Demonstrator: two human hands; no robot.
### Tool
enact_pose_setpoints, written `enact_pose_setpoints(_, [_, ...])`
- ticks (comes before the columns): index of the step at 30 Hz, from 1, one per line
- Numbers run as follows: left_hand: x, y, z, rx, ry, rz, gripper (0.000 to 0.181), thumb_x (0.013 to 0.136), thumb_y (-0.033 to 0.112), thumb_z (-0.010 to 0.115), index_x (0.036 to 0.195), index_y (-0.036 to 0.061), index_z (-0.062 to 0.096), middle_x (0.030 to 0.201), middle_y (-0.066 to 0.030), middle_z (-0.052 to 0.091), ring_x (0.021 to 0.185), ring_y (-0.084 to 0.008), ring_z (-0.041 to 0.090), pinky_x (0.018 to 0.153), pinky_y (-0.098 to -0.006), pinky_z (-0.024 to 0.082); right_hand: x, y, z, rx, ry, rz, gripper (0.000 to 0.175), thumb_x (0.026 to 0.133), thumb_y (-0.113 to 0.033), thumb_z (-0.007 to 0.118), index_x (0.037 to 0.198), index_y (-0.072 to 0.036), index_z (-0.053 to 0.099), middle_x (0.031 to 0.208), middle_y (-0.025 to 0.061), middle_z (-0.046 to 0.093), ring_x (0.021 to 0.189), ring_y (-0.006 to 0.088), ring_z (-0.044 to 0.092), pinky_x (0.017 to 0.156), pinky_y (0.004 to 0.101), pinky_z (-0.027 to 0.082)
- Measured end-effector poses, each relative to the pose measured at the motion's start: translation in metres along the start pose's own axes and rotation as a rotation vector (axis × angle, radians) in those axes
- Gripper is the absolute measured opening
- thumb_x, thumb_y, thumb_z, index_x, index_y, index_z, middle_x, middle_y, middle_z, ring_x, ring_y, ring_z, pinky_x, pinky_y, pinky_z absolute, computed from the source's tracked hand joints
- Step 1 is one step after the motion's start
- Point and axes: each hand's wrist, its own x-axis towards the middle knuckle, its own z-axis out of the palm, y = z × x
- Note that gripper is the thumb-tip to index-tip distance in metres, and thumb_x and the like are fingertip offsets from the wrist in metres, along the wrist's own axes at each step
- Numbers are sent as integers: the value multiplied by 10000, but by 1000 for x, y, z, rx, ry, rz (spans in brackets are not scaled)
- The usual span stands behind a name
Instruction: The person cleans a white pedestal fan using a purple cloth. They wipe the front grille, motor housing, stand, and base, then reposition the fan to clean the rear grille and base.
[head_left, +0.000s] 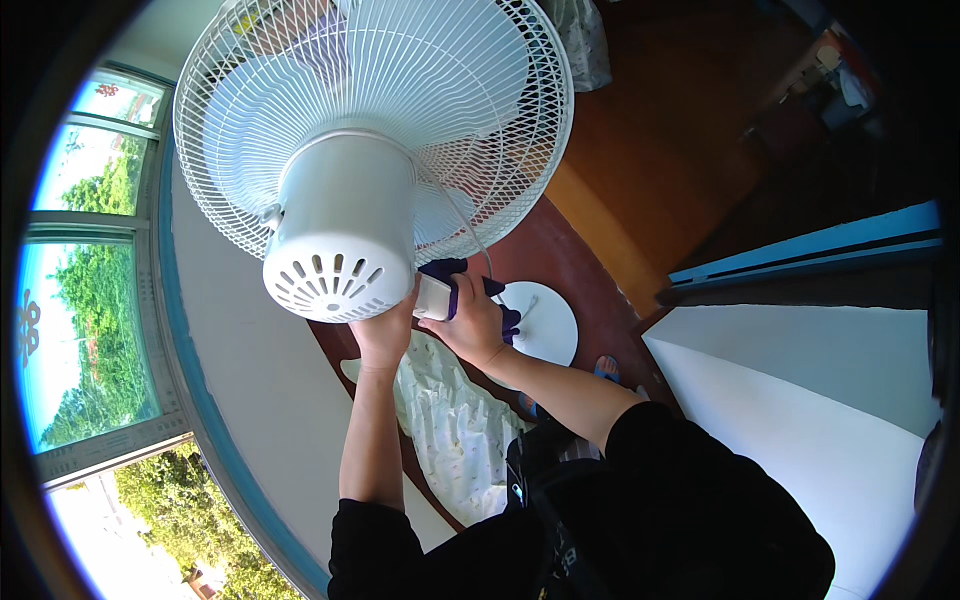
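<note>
A white pedestal fan (341, 217) stands before me, with its rear motor housing towards me and pale blue blades inside a wire grille (525, 172). My left hand (384, 334) reaches up beneath the vented housing; its fingers are mostly hidden there, around the fan's neck. Beside it, my right hand (472, 322) presses a dark purple cloth (442, 268) against a white box-shaped part (433, 298) of the fan. A pale power cord (450, 199) hangs down behind the right hand. Below is the round white base (553, 322) on the floor.
A floral-patterned plastic cover (457, 427) lies on the dark red floor (540, 240) near my feet in blue slippers (606, 367). Windows (97, 322) line the left side above a pale wall. At right are a white wall (795, 405) and a blue edge (810, 244).
</note>
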Motion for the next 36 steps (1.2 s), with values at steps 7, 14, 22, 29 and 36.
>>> enact_pose_setpoints(7, [22,-51,-30,74,-164,119,336,759,86,738,1075,47,630,1040,-81,642,953,-253,593,868,-366,448,20,-11,49,-50,36,32,749,503,-285,868,1092,-24,487,1028,104,525,752,286,624,567,398,531])
enact_pose_setpoints(14, [42,-90,-57,477,-106,560,208,802,125,734,969,28,658,897,-79,658,775,-245,602,719,-352,480,51,-24,95,-9,86,29,706,539,-231,853,1096,-26,471,1026,116,517,732,309,621,595,390,525])
enact_pose_setpoints(22, [86,-120,-76,655,-196,417,234,829,179,728,1005,37,666,928,-72,668,799,-243,608,742,-356,482,98,-20,102,86,-229,25,635,675,-215,792,1179,-35,451,1122,138,485,809,350,617,665,428,533])
enact_pose_setpoints(29, [86,-171,-82,484,-289,7,313,858,222,664,1132,78,618,1096,-69,619,993,-253,555,876,-374,430,141,77,42,154,-611,37,435,704,-181,752,1074,-25,585,884,139,610,821,297,643,725,389,511])
enact_pose_setpoints(36, [90,-184,-75,494,-590,-284,511,898,364,514,1367,174,447,1415,-56,412,1312,-257,352,1096,-437,243,236,106,-83,853,-404,1060,355,771,-115,656,1091,21,579,1009,136,644,903,264,615,805,384,488])
